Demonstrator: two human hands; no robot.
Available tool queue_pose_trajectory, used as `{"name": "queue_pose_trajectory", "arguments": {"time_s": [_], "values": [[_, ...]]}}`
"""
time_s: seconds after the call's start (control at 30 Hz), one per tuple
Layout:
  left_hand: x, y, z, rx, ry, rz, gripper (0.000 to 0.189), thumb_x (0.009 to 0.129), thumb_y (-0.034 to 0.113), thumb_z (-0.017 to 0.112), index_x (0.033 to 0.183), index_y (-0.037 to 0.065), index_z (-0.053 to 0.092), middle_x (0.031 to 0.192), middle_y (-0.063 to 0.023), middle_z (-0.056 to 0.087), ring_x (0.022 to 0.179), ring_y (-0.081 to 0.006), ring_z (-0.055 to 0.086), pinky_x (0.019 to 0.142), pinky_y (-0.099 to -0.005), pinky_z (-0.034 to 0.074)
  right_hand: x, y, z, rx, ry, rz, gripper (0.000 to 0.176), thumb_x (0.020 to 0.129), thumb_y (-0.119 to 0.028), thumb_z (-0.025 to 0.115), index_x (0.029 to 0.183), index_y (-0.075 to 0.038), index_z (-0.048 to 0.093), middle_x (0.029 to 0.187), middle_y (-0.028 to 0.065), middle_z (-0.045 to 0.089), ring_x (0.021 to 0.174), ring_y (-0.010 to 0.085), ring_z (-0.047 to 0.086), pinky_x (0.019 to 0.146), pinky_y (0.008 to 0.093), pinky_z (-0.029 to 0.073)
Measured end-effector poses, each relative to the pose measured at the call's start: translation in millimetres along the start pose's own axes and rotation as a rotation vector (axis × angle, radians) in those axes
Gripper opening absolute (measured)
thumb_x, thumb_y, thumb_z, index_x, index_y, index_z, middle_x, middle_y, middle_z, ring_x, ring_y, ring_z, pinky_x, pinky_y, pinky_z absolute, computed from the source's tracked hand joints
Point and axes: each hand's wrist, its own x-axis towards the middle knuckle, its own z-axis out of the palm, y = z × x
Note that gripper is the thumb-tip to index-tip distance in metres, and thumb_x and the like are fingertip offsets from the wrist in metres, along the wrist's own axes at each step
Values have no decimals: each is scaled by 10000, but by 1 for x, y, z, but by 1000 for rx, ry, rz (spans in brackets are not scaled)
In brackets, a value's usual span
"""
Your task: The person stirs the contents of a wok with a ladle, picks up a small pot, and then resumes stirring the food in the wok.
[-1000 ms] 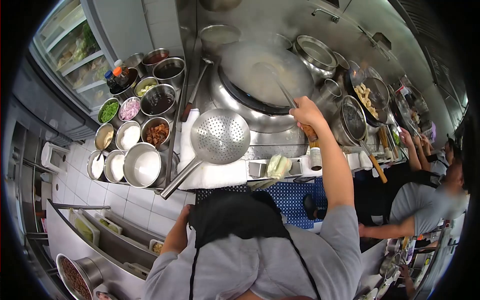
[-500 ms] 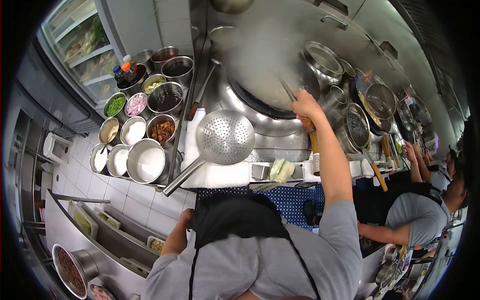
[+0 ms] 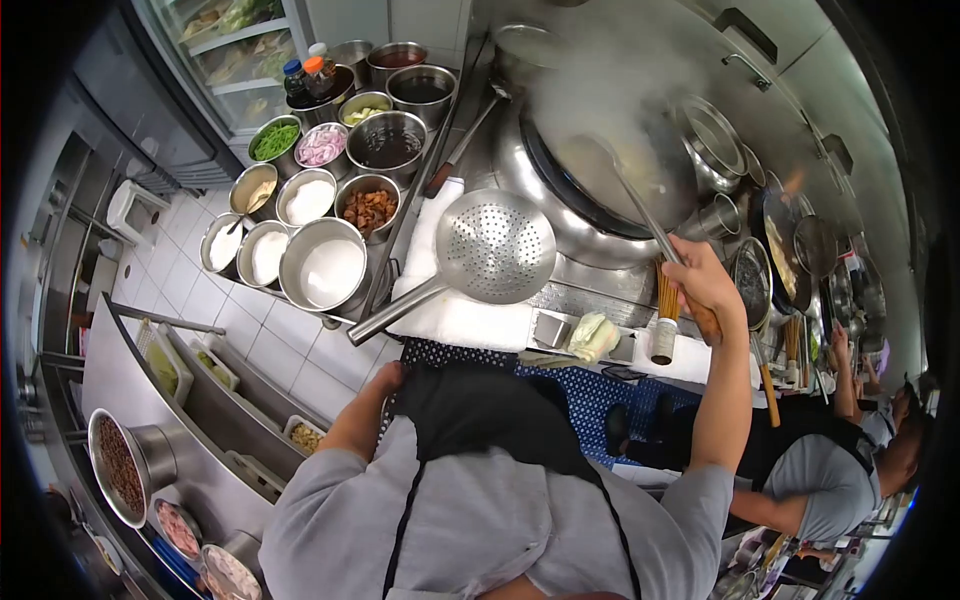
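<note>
My right hand [image 3: 704, 280] is closed around the wooden handle of a long metal ladle [image 3: 635, 198], whose far end reaches into the steaming wok [image 3: 590, 170]. My left hand [image 3: 388, 380] hangs low beside the black apron [image 3: 475, 410]; its fingers are hidden. A perforated strainer [image 3: 495, 245] lies with its metal handle over the counter's front edge, on a white towel [image 3: 470, 325]. Below the ladle handle, a bamboo brush [image 3: 667, 300] stands close to my right hand. A folded pale cloth [image 3: 594, 337] rests in the tray at the counter edge.
Metal pots of sauces, white powders, chopped greens and sliced onion [image 3: 323, 146] stand at the left. A second counter [image 3: 130, 380] with food bowls is at lower left. Another person [image 3: 820, 470] works at the right, near another wok [image 3: 785, 250]. Steam blurs the wok's contents.
My right hand has drawn back toward my body with the ladle, showing more of its shaft. The view has shifted, so the wok and strainer appear further right.
</note>
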Motion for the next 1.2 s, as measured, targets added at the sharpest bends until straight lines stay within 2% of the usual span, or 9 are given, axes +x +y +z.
{"name": "queue_pose_trajectory", "arguments": {"time_s": [0.17,0.37,0.43,0.57,0.67,0.87,1.0,1.1,1.2], "values": [[-18,33,-34,175,-48,107,318,828,277,462,830,27,659,891,-230,632,873,-392,607,788,-460,483,-25,8,-8,3,-39,51,570,796,-29,539,1346,14,399,569,3,468,378,84,432,345,229,345],[-4,-5,-14,171,-17,196,321,782,333,505,830,57,662,878,-232,631,851,-400,607,762,-451,494,-22,26,-18,-246,34,-57,527,786,-35,539,1303,22,453,544,3,467,371,86,428,354,246,346],[-11,12,-27,52,-3,107,321,756,342,528,838,64,665,887,-230,635,857,-393,609,759,-444,496,-4,52,-24,-371,156,-159,454,741,-121,597,1145,78,541,603,161,559,478,195,582,481,330,450],[-31,40,-53,-103,-7,69,320,736,317,543,870,57,673,919,-220,645,881,-379,615,771,-434,496,13,25,-17,-70,136,128,160,777,-35,566,906,60,574,562,86,533,455,165,554,405,309,421],[-26,31,-50,-185,-4,70,319,744,298,537,898,58,679,946,-204,651,900,-377,613,789,-434,493,46,38,-11,187,158,141,157,837,-48,566,957,53,546,593,39,502,406,133,485,342,278,375],[-23,18,-45,-101,-28,-19,327,791,294,506,963,80,683,1015,-178,646,983,-359,600,863,-423,476,89,24,17,777,231,144,117,862,-111,579,810,-25,520,644,27,544,440,87,490,362,219,415],[3,-40,0,-240,80,-62,314,727,348,586,866,88,696,884,-161,672,880,-316,641,763,-391,489,101,26,23,1188,33,220,101,870,-118,571,880,-53,494,658,13,555,445,62,486,364,178,414],[-11,-32,-10,-161,-65,-2,314,803,296,504,972,120,700,972,-162,662,957,-334,623,844,-420,490,81,21,27,1002,64,184,212,869,-110,564,1030,8,493,655,19,553,444,64,487,359,187,413],[-23,-26,-13,-167,-68,44,300,805,287,496,934,119,709,923,-154,672,929,-333,634,830,-419,496,49,15,28,718,124,103,371,859,-94,570,1182,58,470,643,21,543,444,76,489,352,209,402]]}}
